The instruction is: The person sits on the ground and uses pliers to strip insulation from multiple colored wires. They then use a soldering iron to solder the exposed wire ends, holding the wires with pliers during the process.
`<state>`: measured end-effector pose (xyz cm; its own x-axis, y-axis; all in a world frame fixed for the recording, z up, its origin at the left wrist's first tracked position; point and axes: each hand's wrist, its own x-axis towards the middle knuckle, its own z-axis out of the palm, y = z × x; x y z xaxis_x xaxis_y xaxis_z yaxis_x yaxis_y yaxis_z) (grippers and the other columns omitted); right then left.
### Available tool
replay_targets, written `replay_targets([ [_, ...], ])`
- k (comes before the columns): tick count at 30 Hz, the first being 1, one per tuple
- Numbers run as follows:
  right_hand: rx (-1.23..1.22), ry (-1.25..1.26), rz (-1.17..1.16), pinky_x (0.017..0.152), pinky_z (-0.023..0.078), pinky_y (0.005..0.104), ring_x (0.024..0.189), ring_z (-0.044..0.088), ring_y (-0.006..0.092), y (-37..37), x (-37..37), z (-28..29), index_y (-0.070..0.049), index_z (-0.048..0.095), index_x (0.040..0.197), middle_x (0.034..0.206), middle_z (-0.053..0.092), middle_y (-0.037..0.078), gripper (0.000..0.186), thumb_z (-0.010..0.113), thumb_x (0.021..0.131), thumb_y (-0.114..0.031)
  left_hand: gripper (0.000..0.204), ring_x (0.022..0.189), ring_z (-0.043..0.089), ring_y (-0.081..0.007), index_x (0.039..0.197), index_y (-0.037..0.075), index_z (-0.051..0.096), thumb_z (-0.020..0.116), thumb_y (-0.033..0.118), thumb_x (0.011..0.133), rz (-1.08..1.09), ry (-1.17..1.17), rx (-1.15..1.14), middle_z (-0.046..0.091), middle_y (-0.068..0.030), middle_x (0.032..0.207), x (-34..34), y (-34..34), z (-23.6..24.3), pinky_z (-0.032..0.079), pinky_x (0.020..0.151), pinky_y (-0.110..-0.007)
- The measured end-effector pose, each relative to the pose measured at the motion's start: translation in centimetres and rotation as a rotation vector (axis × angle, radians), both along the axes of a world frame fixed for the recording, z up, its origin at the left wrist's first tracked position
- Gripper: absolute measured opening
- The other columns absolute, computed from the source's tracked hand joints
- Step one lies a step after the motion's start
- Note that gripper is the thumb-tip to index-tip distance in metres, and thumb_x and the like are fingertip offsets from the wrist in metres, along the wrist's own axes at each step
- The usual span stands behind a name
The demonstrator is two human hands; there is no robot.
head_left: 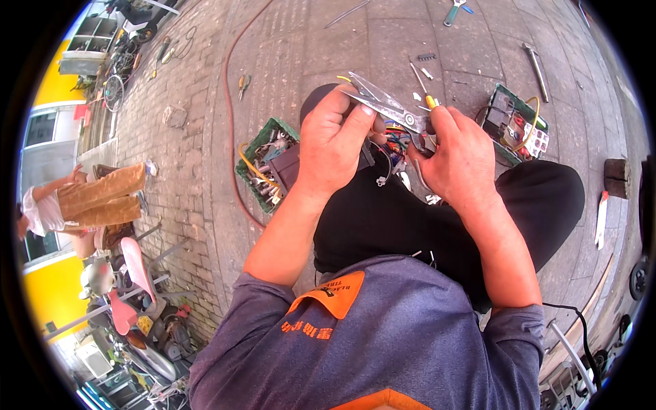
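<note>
My right hand (463,154) is closed round the handles of a pair of metal scissors (391,111). Their blades are spread and point up and left toward my left hand (331,140). Its thumb and fingers pinch together at the blades, with a thin yellow wire (344,78) poking out above them; most of that wire is hidden. Below the scissors, between my knees, lies a bundle of coloured wires (396,140). A dark box (285,166) sits beside my left wrist, partly covered by it. A screwdriver with a yellow handle (430,102) lies just beyond my right fingers.
Green crates of parts stand on both sides, a left crate (247,179) and a right crate (507,92). A red hose (229,89) crosses the paving. Pliers (244,86), a wrench (454,12) and a metal bar (536,72) lie farther off. Another person (102,198) stands at left near parked motorbikes.
</note>
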<state>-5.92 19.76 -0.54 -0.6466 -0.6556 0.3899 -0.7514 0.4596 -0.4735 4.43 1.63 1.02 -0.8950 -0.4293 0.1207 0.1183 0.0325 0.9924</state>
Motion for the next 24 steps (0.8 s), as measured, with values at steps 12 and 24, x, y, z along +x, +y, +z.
replay_targets([
  [12, 0.011, -0.06, 0.018, 0.068, 0.055, 0.0458, 0.08, 0.069, 0.0344, -0.5, 0.3, -0.1, -0.008, 0.057, 0.088, 0.084, 0.064, 0.011, 0.042, 0.091, 0.073, -0.027, 0.016, 0.072, 0.067, -0.013, 0.106, 0.001, 0.063, 0.055, 0.014, 0.109, 0.053, 0.001, 0.178, 0.069, -0.0057, 0.082, -0.1, 0.0, -0.8, 0.054, 0.068, -0.029],
  [24, 0.029, -0.068, 0.004, 0.068, 0.055, 0.0459, 0.078, 0.069, 0.0346, -0.4, 0.2, -0.5, -0.008, 0.059, 0.087, 0.081, 0.065, 0.01, 0.039, 0.091, 0.073, -0.025, 0.015, 0.076, 0.061, -0.0114, 0.113, 0.003, 0.064, 0.055, 0.015, 0.11, -0.01, 0.022, 0.081, 0.063, -0.0025, 0.087, 0.0, -0.3, -1.3, 0.057, 0.069, -0.031],
])
